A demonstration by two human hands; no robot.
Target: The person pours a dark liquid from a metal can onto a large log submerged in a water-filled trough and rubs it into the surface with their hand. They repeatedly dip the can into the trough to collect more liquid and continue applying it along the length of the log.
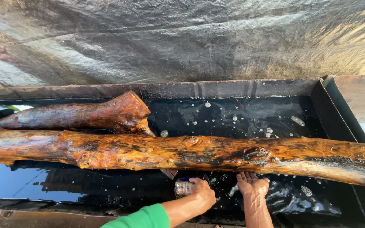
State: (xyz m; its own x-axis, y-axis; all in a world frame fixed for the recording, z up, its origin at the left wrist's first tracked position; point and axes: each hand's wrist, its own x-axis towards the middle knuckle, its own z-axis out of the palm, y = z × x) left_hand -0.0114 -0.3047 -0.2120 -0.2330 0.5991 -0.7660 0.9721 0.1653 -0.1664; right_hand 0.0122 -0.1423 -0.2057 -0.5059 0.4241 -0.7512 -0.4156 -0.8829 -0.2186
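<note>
A wide sheet of dark plastic tarpaulin (182, 38) hangs behind a long, rusty metal trough (233, 88) filled with dark liquid (233, 114) flecked with bubbles. Two wet, orange-brown logs lie in it: a long log (182, 153) spanning the whole width of the view, its right end passing over the trough's rim, and behind it a shorter, thicker log (85, 115) at the left.

In front of the long log, near the trough's front edge, the person's left hand (201, 195), on an arm in a green sleeve, is closed around a small ribbed metal can (184, 187) held at the liquid's surface. Just beside it, the right hand (252, 185) lies open and empty, fingers spread, palm up just under the log.

To work well, the can should probably fill fully and pour slowly along the log's top.
</note>
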